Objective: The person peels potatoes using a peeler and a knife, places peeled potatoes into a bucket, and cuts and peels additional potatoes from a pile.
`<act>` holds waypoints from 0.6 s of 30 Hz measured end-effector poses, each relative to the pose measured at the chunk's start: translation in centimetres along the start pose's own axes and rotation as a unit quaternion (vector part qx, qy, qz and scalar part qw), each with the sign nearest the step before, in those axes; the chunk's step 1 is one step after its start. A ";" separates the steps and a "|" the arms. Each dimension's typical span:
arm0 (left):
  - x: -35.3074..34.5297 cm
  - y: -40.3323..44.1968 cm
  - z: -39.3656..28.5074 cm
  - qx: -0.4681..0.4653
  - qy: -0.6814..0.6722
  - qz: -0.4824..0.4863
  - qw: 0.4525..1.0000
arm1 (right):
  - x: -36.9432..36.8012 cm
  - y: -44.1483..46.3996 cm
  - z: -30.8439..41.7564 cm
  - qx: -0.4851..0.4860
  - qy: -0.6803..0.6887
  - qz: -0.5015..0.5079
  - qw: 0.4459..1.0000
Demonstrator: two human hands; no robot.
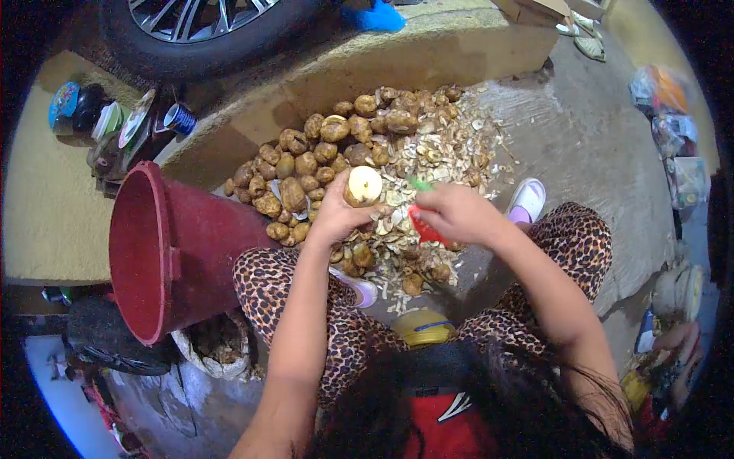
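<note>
My left hand is wrapped round a large brown-skinned potato, whose pale cream flesh shows on top with a small dark spot. Close by on the right, my right hand is closed round a tool with a green end that points toward the potato; its exact kind is hidden by the fingers. Under that hand shows a red dotted piece; I cannot tell whether it is part of the tool. Unpeeled brown potatoes lie heaped beyond my left hand. Pale peelings spread over the floor beyond my right hand.
A tall red bucket leans on its side at the left. Behind the heap runs a concrete ledge with a car wheel above it. A yellow container sits between my legs. Bagged goods line the right edge.
</note>
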State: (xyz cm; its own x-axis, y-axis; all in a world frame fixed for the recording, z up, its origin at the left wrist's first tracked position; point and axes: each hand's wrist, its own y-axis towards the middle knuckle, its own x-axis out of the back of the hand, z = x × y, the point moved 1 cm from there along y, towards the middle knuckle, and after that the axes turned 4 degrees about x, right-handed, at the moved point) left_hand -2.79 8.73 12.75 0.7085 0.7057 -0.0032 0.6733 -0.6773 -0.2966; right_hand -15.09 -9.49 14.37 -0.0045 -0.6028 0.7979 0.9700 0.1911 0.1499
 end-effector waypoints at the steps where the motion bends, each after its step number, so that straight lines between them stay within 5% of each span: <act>1: 0.0 0.0 -0.2 0.015 0.019 -0.008 1.000 | 0.1 -0.1 1.3 0.001 -0.020 0.019 1.000; 4: 0.6 0.7 1.0 -0.054 0.042 0.011 0.998 | -0.7 -0.3 2.7 0.035 -0.072 0.034 0.996; 7: 0.6 0.4 0.8 0.028 0.016 -0.004 0.999 | -1.2 -0.1 2.2 0.037 -0.083 0.039 0.995; 16: 0.3 0.8 1.2 -0.095 0.112 -0.051 0.988 | -1.6 0.4 2.0 0.020 -0.079 0.056 0.995; 18: 0.0 0.3 0.0 -0.048 0.094 -0.046 0.993 | -2.0 0.6 2.0 0.021 -0.080 0.050 0.995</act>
State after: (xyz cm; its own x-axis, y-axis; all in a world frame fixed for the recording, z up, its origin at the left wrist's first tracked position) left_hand -2.61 8.54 12.71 0.6640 0.7201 0.2014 0.7476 -0.6351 -0.1943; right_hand -15.00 -6.67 14.01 0.0493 -0.4486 0.8924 0.9567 0.2777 0.0867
